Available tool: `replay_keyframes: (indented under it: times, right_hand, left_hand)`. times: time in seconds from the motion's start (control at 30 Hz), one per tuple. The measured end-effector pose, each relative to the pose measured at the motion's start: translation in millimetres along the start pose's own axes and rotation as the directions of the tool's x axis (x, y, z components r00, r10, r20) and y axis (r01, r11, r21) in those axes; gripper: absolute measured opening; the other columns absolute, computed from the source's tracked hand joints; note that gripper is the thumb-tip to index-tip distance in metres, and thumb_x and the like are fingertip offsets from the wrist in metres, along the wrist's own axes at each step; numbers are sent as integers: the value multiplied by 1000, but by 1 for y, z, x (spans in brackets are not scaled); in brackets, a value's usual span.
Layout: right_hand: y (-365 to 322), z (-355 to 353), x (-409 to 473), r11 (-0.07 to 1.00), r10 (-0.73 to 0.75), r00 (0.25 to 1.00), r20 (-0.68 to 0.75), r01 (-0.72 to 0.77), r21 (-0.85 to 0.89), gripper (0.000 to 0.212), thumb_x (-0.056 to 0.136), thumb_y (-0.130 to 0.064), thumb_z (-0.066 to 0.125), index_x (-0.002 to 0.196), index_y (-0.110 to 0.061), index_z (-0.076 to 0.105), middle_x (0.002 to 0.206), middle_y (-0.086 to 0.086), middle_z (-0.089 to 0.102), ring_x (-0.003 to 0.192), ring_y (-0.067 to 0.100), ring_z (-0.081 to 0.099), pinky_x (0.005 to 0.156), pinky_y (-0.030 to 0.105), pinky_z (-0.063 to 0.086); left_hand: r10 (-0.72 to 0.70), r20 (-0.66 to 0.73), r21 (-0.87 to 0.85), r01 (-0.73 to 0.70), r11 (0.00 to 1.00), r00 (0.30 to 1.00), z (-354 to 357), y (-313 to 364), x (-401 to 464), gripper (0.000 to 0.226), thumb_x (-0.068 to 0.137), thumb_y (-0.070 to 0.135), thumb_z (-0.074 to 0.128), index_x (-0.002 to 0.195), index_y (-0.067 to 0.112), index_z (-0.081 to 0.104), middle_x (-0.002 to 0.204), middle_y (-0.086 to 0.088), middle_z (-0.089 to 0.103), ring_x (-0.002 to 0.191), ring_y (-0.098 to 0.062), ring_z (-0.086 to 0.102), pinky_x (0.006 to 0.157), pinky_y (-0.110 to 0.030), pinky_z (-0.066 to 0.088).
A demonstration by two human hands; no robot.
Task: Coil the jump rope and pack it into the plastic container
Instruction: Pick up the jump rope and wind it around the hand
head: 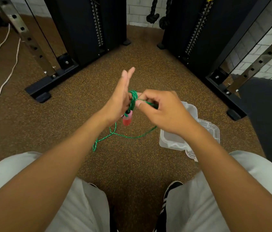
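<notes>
Knees flank open floor (123, 164) — container (170, 139) right.

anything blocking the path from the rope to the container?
Nothing visible. The clear plastic container sits open on the floor, lid off, below the right hand. The green braided jump rope is wound on the left hand; its tail trails on the floor.

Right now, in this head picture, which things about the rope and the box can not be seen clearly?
- Second handle of the green jump rope: not visible; only one blurred pink handle hangs below the left hand.
- Right hand: its fingers cover where the rope runs.
- Plastic container: the right forearm covers its middle, so its contents and lid are unclear.
</notes>
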State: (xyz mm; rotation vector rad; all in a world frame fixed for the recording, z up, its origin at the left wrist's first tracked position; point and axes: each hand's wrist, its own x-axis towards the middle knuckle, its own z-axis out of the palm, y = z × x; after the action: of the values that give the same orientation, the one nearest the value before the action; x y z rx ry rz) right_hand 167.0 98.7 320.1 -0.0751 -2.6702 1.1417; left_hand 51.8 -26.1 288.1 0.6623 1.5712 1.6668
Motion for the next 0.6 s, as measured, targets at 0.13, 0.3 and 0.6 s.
replay_keyframes:
  times: [0.13,0.3,0.6]
  right_hand:
    - [13,-16,5,998,56,990,-130,-58,-14,19,97,-26,62,84,-16,72,68,1,67,54,3,46,53,15,32]
    - [32,-24,13,993,110,970,-215,-101,56,21,99,-29,60,87,-18,73,59,-14,57,54,2,44,55,19,35]
    - [59,-2,16,971,227,965,-130,-215,101,23,99,-28,58,81,-24,71,65,-7,64,60,9,52,62,30,42]
  left_hand:
    - [-6,105,-74,13,997,994,8,-1,-7,71,96,70,8,160,42,-2,132,-33,61,123,-38,64,114,-52,39]
    - [-21,169,-85,35,996,985,13,5,-9,77,91,72,4,161,41,6,107,-36,69,105,-45,69,103,-49,50]
    - [10,155,-399,54,915,988,6,14,-7,85,91,78,6,161,32,20,113,-32,66,93,-35,67,90,-43,51]
